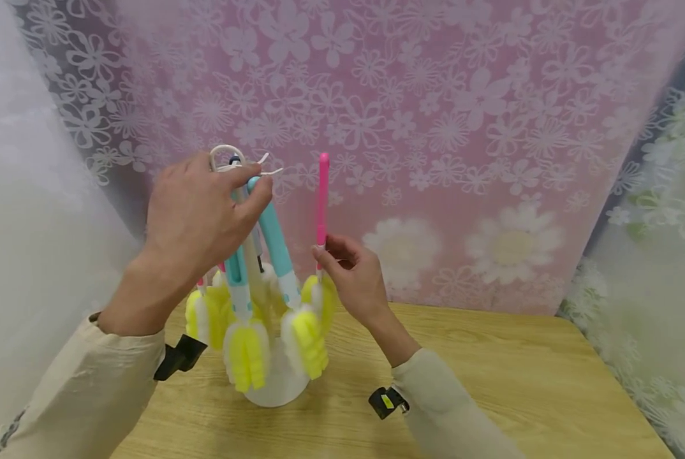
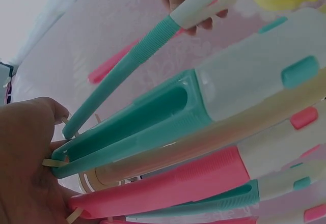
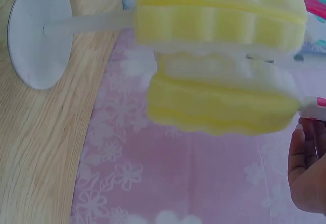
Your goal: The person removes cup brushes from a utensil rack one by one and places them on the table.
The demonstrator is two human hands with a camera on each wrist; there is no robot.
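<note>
Here's the right hand (image 1: 356,277), thumb and fingertips pinching the white neck of a slim pink-handled brush (image 1: 322,197) with a yellow-and-white sponge head (image 1: 324,299). The brush is upright: pink handle rising above the fingers, sponge pointing down below them. It's on the right side of a pale stand with a round white base (image 1: 276,392), just beyond a neighbouring brush.

Over to the left hand (image 1: 199,210), up high, curled round the top of the stand, thumb and index finger together by the thin white prongs (image 1: 270,170). The pink-handled brush is to its right and a little lower.

Between the two hands hangs a slim teal-handled brush (image 1: 276,236), its top close by the left thumb, its sponge angled out to the right. Next to it on the left, a wide teal-handled brush (image 1: 237,271) with a slotted grip hangs on the near side. From the left wrist, a wide pink handle (image 2: 163,183) lines up beside them, more handles behind.

All this is on a light wood-grain table (image 1: 463,376), a pink curtain with white flowers (image 1: 417,127) along the far side.
</note>
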